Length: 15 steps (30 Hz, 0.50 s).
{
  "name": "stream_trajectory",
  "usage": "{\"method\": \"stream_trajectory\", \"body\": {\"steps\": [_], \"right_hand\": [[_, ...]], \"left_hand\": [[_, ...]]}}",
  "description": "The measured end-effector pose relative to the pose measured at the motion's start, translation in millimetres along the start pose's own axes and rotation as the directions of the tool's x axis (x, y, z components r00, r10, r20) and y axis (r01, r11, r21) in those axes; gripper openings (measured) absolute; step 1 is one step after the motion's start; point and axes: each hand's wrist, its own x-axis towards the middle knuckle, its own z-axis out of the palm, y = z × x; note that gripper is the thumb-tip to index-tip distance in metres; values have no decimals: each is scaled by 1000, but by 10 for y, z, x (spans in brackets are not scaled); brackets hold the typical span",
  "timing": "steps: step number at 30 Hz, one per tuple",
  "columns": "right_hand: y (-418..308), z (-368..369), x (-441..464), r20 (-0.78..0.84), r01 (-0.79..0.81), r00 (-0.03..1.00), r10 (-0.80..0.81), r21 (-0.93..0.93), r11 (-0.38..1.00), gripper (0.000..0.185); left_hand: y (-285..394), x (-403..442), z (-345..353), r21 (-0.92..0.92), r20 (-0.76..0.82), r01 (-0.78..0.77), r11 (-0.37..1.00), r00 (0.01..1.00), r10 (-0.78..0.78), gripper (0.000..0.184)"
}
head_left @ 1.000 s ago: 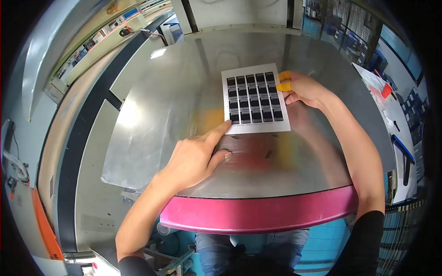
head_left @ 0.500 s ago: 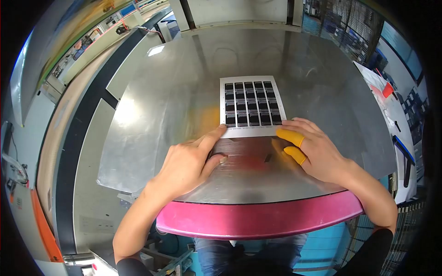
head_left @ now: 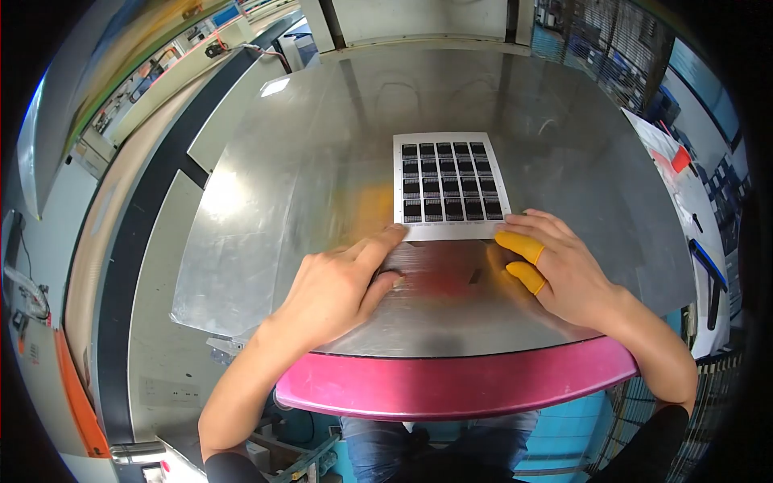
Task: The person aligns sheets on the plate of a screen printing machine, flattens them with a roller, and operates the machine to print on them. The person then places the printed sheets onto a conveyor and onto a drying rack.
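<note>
A white sheet (head_left: 451,232) printed with a grid of black rectangles lies flat on the shiny metal tabletop (head_left: 306,169). At its lower left corner rests the index fingertip of my left hand (head_left: 334,286), thumb held apart and nothing gripped. My right hand (head_left: 564,270) has its fingers stretched out at the lower right corner of the sheet. Two of that hand's fingers wear yellow finger cots (head_left: 522,246). A small dark mark (head_left: 475,277) shows on the metal between my hands.
A pink rounded edge (head_left: 459,382) borders the table in front of my body. Right of the table, papers and a blue-and-black cutter-like tool (head_left: 708,266) lie on a white surface. Machine panels (head_left: 161,322) stand to the left, and a pale upright frame (head_left: 419,22) rises behind.
The white sheet has shifted slightly to the right across the metal. Both my hands have moved right along with it, fingertips still at its lower corners.
</note>
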Motion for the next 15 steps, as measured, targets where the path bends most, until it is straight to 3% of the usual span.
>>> {"method": "stream_trajectory", "body": {"steps": [15], "right_hand": [[10,17,1,15,0,1000,-1,6,1000,39]], "left_hand": [[13,43,24,33,-23,-5,999,1000,6,47]]}}
